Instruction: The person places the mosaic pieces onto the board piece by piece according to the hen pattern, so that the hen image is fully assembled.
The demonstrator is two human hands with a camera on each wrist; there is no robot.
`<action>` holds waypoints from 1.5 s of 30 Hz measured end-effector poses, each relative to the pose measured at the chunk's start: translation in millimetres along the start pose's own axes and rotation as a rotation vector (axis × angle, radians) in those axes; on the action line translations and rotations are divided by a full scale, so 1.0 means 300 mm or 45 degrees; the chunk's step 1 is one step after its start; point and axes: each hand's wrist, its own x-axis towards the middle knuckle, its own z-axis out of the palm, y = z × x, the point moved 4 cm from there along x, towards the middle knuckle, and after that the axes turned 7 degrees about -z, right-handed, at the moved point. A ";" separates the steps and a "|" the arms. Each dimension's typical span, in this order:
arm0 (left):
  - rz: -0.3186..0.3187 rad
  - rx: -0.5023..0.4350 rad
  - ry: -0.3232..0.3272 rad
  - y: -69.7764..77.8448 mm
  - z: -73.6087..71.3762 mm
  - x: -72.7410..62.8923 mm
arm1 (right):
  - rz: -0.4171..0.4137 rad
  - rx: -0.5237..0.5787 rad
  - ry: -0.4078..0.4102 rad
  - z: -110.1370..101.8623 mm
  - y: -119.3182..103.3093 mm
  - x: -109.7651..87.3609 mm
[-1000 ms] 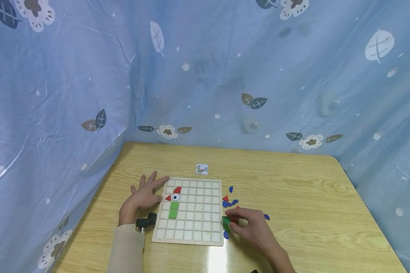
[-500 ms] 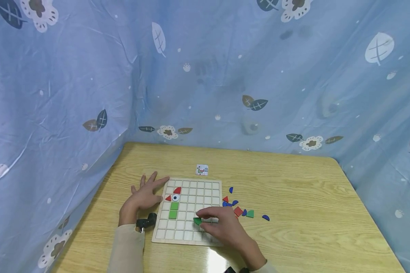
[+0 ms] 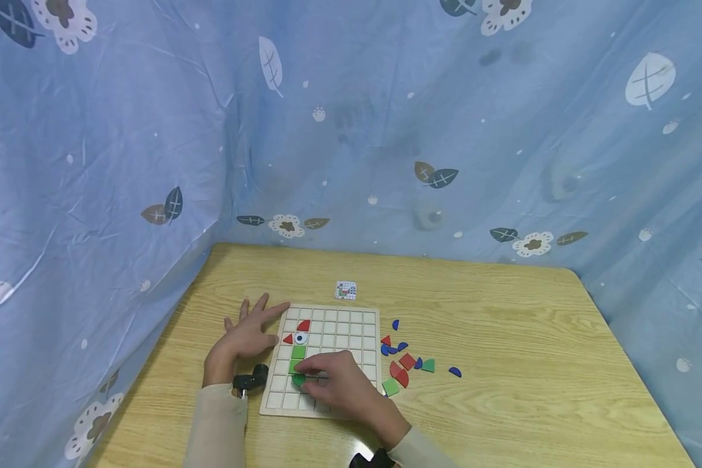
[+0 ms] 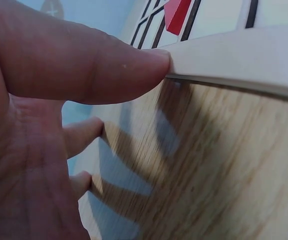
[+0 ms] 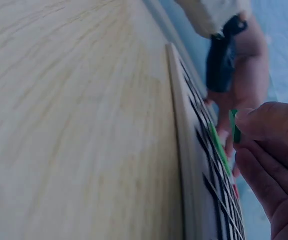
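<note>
Right hand point(image 3: 342, 387): fingers point(image 5: 263, 122) pinch a green piece point(image 3: 298, 379), held low over the grid board point(image 3: 351, 325), in its left columns just below two green squares point(image 3: 298, 358) already seated there. The right wrist view shows the piece point(image 5: 233, 126) edge-on, thin and tilted, between fingertip and thumb; the head view shows only its green face.

Left hand point(image 3: 247, 337): flat on the counter point(image 3: 503, 312), fingers spread and straight, holding nothing. The left wrist view shows the thumb tip point(image 4: 148, 65) touching the board's edge point(image 4: 243, 55), a contact that cannot be made out from the head view.

On the board: red pieces point(image 3: 300, 329) and an eye disc point(image 3: 300, 338) above the green squares.

Right of the board, on the counter: loose pieces point(image 3: 406, 364) in red, blue and green, clustered near the board's edge; one blue half-disc point(image 3: 455, 372) apart.

Beyond the board: a small pattern card point(image 3: 346, 290).

The right hand hides the board's lower middle cells.
</note>
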 end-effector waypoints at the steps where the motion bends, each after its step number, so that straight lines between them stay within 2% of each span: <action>1: 0.000 -0.001 0.001 0.001 -0.001 -0.001 | -0.011 -0.015 -0.004 0.008 0.000 0.006; 8: 0.003 -0.003 0.003 0.005 -0.005 -0.001 | 0.015 -0.196 -0.061 0.051 0.001 0.023; 11: 0.003 -0.002 0.003 0.005 -0.006 0.001 | 0.011 -0.289 -0.078 0.057 -0.004 0.025; 16: 0.007 0.003 0.000 0.005 -0.008 0.004 | 0.002 -0.364 -0.082 0.056 -0.015 0.029; 28: 0.017 0.013 0.001 -0.001 0.001 0.006 | -0.055 -0.267 -0.108 0.066 -0.007 0.020; 33: 0.014 0.019 0.003 -0.002 0.003 0.005 | -0.049 -0.202 -0.071 0.042 -0.007 0.001; 40: 0.012 0.017 0.007 0.001 0.003 0.005 | 0.085 0.033 0.043 -0.023 0.027 -0.089; 45: 0.016 -0.003 0.001 0.003 0.002 0.001 | 0.184 0.082 0.116 -0.080 0.050 -0.187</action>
